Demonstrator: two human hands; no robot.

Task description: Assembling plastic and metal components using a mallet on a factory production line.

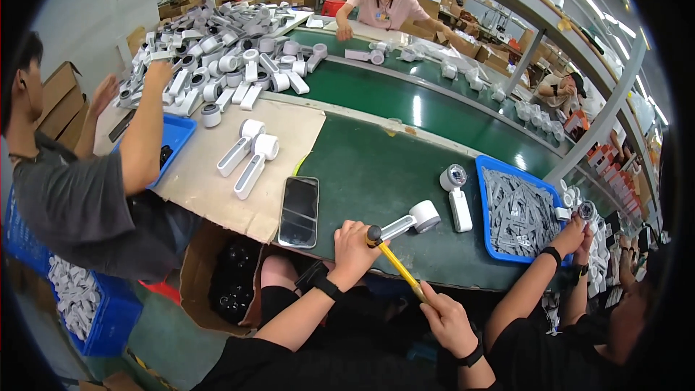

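My left hand (352, 252) is closed around the handle end of a white handheld fan (423, 216) with a round head, lying near the table's front edge. My right hand (447, 318) grips a hammer (402, 269) by its yellow handle. The hammer's dark head is over the fan's handle, right beside my left fingers; I cannot tell whether it touches. Another white fan (459, 206) lies a little farther right, its round end facing up. A phone (299, 211) rests to the left of my left hand.
A blue tray (481, 206) of grey strips stands at the right, beside a co-worker's hands (572, 237). Two fans (250, 174) lie on cardboard (304, 122) at the left. Behind are a fan pile (224, 58) and a green conveyor belt (405, 98). Another co-worker (79, 181) sits left.
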